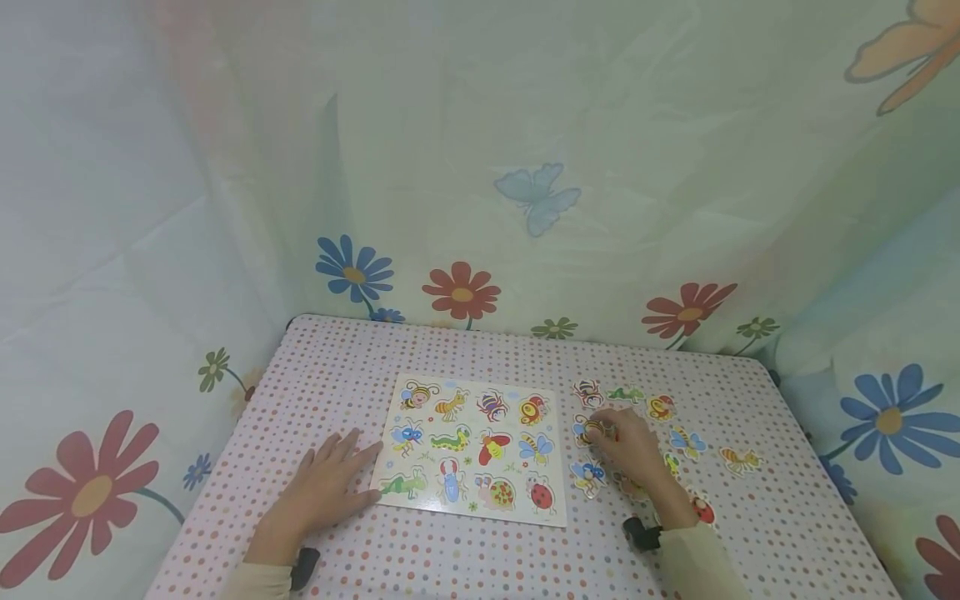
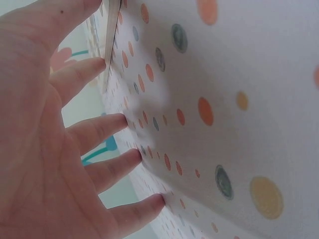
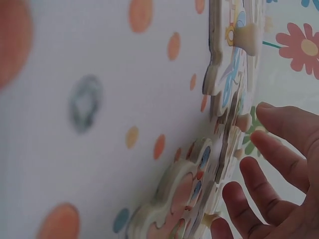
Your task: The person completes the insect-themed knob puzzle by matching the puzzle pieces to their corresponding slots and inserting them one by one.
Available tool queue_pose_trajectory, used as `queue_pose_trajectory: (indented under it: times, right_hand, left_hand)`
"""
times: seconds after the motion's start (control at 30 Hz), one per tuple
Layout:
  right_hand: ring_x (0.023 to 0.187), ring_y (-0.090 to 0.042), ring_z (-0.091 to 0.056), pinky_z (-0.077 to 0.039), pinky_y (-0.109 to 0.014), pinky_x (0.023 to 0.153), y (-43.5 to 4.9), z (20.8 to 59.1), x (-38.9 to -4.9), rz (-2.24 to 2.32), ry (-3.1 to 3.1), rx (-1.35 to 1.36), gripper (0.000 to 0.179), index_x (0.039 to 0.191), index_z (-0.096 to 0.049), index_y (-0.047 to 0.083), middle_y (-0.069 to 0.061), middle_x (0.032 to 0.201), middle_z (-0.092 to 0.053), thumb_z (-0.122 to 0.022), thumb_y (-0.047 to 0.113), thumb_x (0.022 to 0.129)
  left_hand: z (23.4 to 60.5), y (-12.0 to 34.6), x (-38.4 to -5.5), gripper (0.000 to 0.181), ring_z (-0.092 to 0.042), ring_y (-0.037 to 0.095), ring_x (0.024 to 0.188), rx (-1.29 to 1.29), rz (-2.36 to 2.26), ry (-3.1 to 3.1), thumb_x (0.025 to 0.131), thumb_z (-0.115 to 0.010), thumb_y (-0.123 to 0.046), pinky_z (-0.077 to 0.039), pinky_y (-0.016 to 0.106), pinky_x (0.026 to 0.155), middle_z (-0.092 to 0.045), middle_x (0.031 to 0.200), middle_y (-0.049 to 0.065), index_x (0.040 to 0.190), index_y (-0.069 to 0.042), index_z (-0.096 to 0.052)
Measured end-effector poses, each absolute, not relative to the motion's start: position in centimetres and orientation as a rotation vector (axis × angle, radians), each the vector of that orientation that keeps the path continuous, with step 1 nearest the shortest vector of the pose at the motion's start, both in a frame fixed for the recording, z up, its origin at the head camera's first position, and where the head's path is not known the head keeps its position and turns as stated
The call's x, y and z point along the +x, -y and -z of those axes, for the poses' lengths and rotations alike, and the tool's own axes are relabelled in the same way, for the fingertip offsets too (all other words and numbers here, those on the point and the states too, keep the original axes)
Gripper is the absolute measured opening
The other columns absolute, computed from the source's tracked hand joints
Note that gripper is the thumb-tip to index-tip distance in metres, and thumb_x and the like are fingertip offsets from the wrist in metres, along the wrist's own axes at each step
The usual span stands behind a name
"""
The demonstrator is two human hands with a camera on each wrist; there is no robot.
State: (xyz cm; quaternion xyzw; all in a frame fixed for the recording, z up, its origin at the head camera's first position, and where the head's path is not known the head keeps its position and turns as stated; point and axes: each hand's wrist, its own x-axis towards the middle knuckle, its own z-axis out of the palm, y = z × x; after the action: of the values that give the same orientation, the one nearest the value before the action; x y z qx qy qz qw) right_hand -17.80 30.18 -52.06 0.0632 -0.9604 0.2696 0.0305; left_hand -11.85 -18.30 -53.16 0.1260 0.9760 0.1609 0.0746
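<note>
The pale puzzle board (image 1: 468,450), printed with rows of colourful insects, lies flat on the table. My left hand (image 1: 326,483) rests spread at its left side, thumb and index finger right at the board's edge (image 2: 112,45); the other fingertips reach the dotted tabletop. To the right of the board, my right hand (image 1: 636,446) reaches over a bee-shaped piece (image 1: 582,430), partly hidden by the fingers. In the right wrist view, the loosely bent fingers (image 3: 271,149) are apart, with thumb and index finger close to a small wooden knob (image 3: 243,122).
Several knobbed insect pieces lie around my right hand, among them a spider (image 1: 587,393), a blue-winged insect (image 1: 587,477), a dragonfly (image 1: 687,442), an orange striped insect (image 1: 740,460) and a ladybird (image 1: 703,510). Flower-printed curtains (image 1: 465,208) stand behind and beside the dotted table (image 1: 322,367).
</note>
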Motion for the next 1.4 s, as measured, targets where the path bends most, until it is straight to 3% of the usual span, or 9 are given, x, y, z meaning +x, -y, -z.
queue_pose_trajectory:
  times: [0.5, 1.4]
  right_hand:
    - [0.091, -0.027, -0.054, -0.047, -0.050, 0.074, -29.95, 52.93, -17.92, -0.806, 3.027, 0.071, 0.020, 0.110, -0.071, 0.008, -0.011, 0.105, -0.060, -0.071, 0.021, 0.095]
    - [0.088, -0.026, -0.054, -0.044, -0.049, 0.073, -29.72, 53.00, -18.20, -0.752, 3.058, 0.010, 0.018, 0.110, -0.071, 0.009, -0.010, 0.103, -0.060, -0.068, 0.022, 0.097]
  left_hand:
    - [53.28, 18.27, -11.92, 0.073, -0.023, 0.047, 0.145, 0.366, -0.477, -2.922, 0.087, -0.071, -0.052, -0.016, 0.074, 0.110, -0.031, 0.160, 0.016, 0.151, -0.025, -0.047]
    - [53.27, 18.30, -11.72, 0.073, -0.023, 0.047, 0.145, 0.376, -0.493, -2.932, 0.088, -0.070, -0.052, -0.016, 0.073, 0.111, -0.031, 0.160, 0.017, 0.151, -0.024, -0.047]
